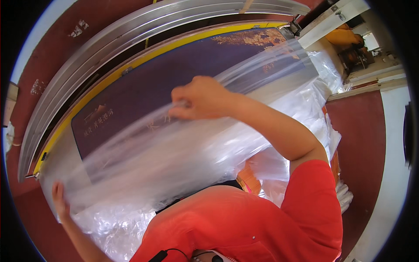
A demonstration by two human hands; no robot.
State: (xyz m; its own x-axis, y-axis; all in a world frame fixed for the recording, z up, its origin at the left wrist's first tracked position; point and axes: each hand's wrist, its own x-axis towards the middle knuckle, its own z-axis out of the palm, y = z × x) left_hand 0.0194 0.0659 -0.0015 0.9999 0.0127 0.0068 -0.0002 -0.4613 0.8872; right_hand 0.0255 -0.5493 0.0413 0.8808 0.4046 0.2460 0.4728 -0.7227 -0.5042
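Observation:
A dark purple panel printed with gold decoration and lettering (pixel 144 91) lies flat in front of me. Clear plastic film (pixel 174 153) stretches across its near side, smeared by motion. My right hand (pixel 203 98) is closed on the film's raised edge, above the middle of the panel. At the near left corner, my left hand (pixel 60 201) is against the film. Its fingers are blurred, so whether they grip it I cannot make out.
A yellow strip (pixel 100 94) borders the panel's far side, with a long curved-looking metal rail (pixel 131 26) beyond it. Crumpled clear plastic (pixel 120 231) lies by my body. An orange-brown piece (pixel 248 177) shows under the film. A white post (pixel 334 24) stands at the far right.

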